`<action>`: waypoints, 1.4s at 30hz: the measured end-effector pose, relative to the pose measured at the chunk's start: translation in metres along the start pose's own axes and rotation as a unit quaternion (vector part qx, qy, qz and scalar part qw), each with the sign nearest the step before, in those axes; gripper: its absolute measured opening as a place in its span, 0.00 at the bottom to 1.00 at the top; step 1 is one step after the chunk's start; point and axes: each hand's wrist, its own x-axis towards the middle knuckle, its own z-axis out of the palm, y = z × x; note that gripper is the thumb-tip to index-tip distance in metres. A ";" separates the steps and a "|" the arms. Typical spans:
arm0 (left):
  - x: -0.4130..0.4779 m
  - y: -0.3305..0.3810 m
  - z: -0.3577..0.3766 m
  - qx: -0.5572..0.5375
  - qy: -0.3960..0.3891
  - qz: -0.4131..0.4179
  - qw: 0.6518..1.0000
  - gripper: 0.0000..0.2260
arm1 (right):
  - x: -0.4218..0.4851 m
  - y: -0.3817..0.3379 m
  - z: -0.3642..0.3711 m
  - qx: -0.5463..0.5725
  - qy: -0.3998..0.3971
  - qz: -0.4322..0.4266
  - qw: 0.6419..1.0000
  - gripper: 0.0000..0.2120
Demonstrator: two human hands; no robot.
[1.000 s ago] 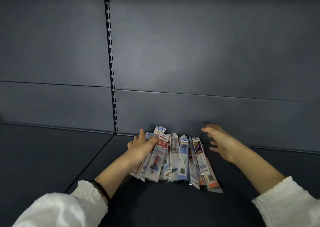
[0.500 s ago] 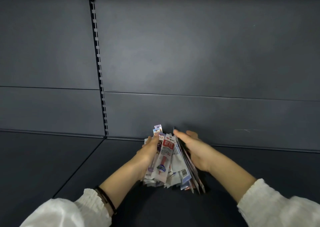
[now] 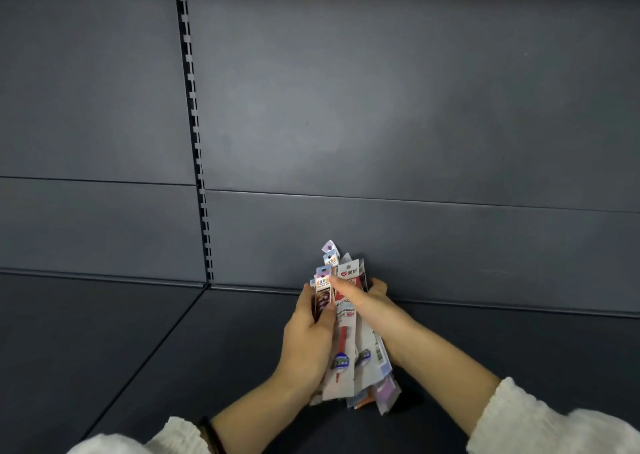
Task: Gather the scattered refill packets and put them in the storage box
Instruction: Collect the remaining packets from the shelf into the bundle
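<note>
A bundle of several long, narrow refill packets [image 3: 346, 360], white with red, blue and purple print, is pressed together between both hands just above the dark shelf. My left hand [image 3: 306, 346] clasps the bundle's left side, thumb over a dark-printed packet. From the right, my right hand [image 3: 363, 301] wraps the bundle, its fingers across the front of the top red-and-white packet. The packets' hang tabs stick up above the fingers. No storage box is in view.
The dark grey shelf board [image 3: 104, 349] runs left and right, with a seam at the left of centre. Behind stands the shelf's back panel [image 3: 381, 124] with a slotted upright rail [image 3: 195, 142]. White sleeves cover both forearms.
The fanned-out packets on the shelf have been squeezed into one tight bundle. My right hand came in from the right and closed on it; both hands now hold it more upright.
</note>
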 end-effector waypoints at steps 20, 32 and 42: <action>-0.006 0.008 -0.001 -0.009 0.039 0.064 0.997 0.25 | 0.005 -0.002 -0.011 0.149 -0.034 -0.059 0.986 0.25; -0.007 0.022 -0.013 -0.267 -0.060 -0.134 0.953 0.24 | -0.003 -0.005 -0.013 0.207 -0.036 -0.147 0.967 0.25; -0.007 0.022 -0.020 -0.254 -0.144 -0.131 0.947 0.29 | -0.011 -0.007 -0.007 0.169 -0.057 -0.216 0.960 0.28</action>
